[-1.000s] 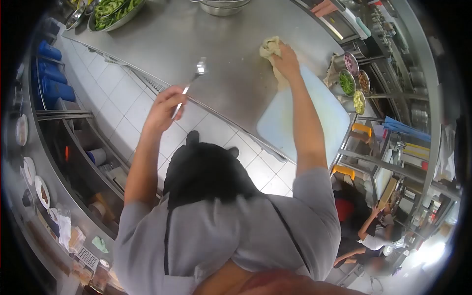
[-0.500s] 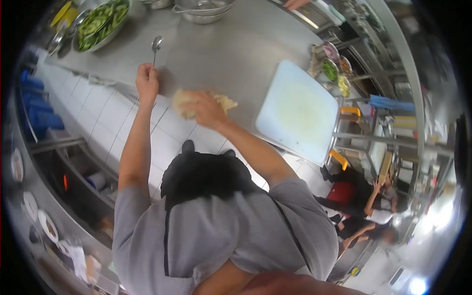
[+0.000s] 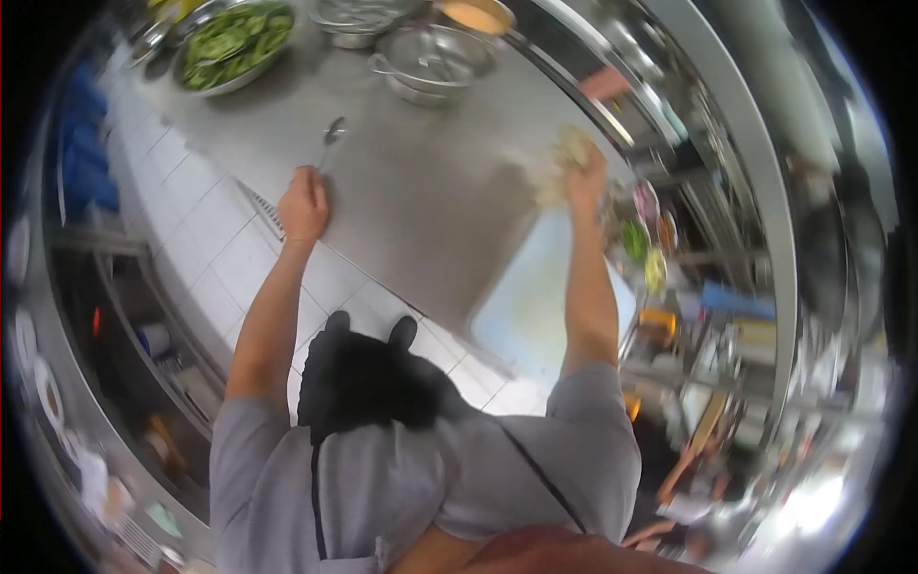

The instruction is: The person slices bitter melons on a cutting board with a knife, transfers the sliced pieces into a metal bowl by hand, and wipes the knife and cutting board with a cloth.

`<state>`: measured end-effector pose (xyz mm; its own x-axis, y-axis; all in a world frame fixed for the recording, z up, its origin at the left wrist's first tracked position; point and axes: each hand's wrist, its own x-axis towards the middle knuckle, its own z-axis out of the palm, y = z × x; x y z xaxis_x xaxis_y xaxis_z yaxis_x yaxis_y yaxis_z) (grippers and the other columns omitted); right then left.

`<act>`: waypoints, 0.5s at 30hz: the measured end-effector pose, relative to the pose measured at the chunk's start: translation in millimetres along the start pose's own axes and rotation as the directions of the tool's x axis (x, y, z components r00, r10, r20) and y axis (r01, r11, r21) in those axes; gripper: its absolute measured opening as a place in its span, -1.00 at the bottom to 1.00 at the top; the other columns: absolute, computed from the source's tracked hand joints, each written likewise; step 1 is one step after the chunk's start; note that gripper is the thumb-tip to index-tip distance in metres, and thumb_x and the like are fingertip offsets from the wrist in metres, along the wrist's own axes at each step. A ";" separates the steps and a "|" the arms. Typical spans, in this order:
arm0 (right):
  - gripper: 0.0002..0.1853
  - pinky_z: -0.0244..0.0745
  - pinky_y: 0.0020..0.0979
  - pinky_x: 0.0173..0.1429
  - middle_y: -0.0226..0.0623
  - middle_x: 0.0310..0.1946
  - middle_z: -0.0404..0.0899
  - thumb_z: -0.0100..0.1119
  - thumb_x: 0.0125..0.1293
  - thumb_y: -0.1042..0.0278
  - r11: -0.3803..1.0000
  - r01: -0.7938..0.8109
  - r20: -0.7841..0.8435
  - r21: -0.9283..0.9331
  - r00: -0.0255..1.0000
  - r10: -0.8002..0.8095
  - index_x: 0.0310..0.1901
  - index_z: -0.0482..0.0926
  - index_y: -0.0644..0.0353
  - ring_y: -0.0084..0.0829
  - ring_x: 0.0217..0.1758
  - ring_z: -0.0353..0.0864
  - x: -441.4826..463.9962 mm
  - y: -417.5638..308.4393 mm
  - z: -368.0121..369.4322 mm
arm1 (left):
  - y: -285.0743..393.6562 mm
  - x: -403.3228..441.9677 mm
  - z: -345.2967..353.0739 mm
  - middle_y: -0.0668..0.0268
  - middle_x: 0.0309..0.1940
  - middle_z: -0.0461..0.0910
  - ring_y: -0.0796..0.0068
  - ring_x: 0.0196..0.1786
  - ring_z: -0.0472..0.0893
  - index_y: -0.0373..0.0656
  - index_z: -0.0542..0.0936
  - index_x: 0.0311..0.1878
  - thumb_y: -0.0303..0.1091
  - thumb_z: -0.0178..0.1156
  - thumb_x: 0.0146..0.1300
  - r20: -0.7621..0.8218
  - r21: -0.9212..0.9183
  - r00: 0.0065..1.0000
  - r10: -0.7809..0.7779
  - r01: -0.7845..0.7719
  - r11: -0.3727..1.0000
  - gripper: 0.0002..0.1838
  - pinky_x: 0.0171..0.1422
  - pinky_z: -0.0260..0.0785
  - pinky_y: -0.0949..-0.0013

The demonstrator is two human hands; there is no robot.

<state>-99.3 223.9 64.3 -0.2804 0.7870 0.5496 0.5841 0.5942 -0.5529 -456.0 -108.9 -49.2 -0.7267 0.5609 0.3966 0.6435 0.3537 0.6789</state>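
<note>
My left hand (image 3: 304, 205) is closed round the handle of a metal spoon (image 3: 333, 131), held over the near edge of the steel table (image 3: 411, 191) with its bowl pointing away from me. My right hand (image 3: 586, 177) reaches out to the far right of the table, fingers closed on a pale, crumpled cloth (image 3: 566, 158), blurred by motion. The cloth is just beyond the top end of the white cutting board (image 3: 526, 297), and my right forearm passes over the board.
A bowl of cut green vegetables (image 3: 237, 46) stands at the back left. Metal bowls, one with a handle (image 3: 426, 84), are at the back. Small bowls of chopped ingredients (image 3: 634, 239) line the right side. Other people (image 3: 688, 497) are at the lower right.
My right hand has swept the cloth from the table's near edge to its far right side. My left hand still holds the spoon. The whole view has shifted.
</note>
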 end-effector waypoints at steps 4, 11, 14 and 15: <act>-0.45 0.42 -0.01 0.36 0.16 0.15 0.56 0.12 0.17 0.51 0.992 0.100 0.396 -0.075 0.916 -0.062 0.26 0.53 0.28 0.21 0.25 0.51 56.3 177.9 44.7 | 7.4 0.7 -4.1 0.02 -0.25 0.70 -0.15 -0.22 0.68 -0.07 0.53 0.01 -0.25 0.09 0.48 -0.001 0.002 0.999 -0.045 0.045 0.999 -0.83 -0.13 0.51 -0.08; -0.55 0.39 0.08 0.35 0.12 0.16 0.53 0.14 0.20 0.45 0.866 0.247 0.346 -0.435 0.934 -0.092 0.16 0.49 0.23 0.14 0.30 0.46 6.0 147.6 63.9 | 9.4 1.4 -6.0 0.03 -0.23 0.71 -0.12 -0.20 0.70 -0.09 0.55 0.01 -0.24 0.10 0.47 -0.015 0.098 0.998 -0.058 0.059 0.993 -0.81 -0.09 0.52 -0.06; -0.58 0.41 0.06 0.31 0.03 0.14 0.55 0.19 0.15 0.49 0.914 0.128 0.458 -0.385 0.886 0.069 0.09 0.51 0.17 0.10 0.29 0.46 -29.9 60.9 52.0 | 8.0 1.6 -5.8 0.05 -0.20 0.73 -0.09 -0.18 0.72 -0.08 0.57 0.02 -0.23 0.11 0.46 -0.005 0.114 0.993 -0.121 0.121 0.986 -0.80 -0.06 0.54 -0.03; -0.57 0.41 0.04 0.30 0.00 0.15 0.55 0.22 0.13 0.49 0.923 0.167 0.452 -0.347 0.892 0.008 0.08 0.51 0.15 0.09 0.29 0.47 -44.8 57.4 60.1 | 6.4 3.6 -6.0 0.05 -0.19 0.73 -0.10 -0.17 0.72 -0.08 0.57 0.02 -0.23 0.11 0.46 -0.004 0.098 0.994 -0.114 0.114 0.989 -0.80 -0.06 0.54 -0.03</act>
<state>-99.0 232.6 -29.7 -0.5895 0.7820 0.2026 0.7565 0.6223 -0.2010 -455.9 -109.1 -39.7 -0.7961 0.5142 0.3192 0.5772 0.4865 0.6559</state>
